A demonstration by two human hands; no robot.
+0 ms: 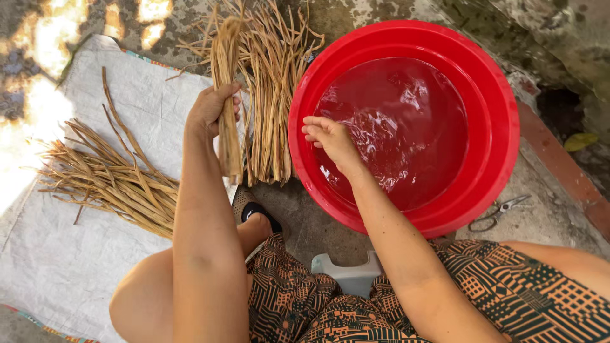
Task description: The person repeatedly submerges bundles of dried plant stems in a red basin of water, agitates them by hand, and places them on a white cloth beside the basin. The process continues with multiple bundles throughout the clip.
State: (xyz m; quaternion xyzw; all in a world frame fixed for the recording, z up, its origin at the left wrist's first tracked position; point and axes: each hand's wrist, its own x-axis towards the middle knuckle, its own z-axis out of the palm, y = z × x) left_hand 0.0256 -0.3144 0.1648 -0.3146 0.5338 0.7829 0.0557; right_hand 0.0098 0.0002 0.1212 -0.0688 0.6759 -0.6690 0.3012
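Currently my left hand (213, 109) closed around stalk bundle (227, 95), bundle upright, lower end hanging below my fist, above white sack (76, 254). My right hand (329, 138) over red basin (502, 127) near rim, fingers loosely curled, holding nothing, at water (413, 140) surface. Loose stalks (273, 82) just right of bundle, touching basin wall. Second pile (108, 181) well left on sack. Scissors (499, 213) right of basin.

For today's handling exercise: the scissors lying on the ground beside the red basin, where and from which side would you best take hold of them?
Grip the scissors by the looped handles, which lie at the lower-left end, nearest the red basin and the seated person. The blades point up and right, away from the person. Coming from above on the handle side probably suits best, since they lie flat on the concrete and the right hand is closest.
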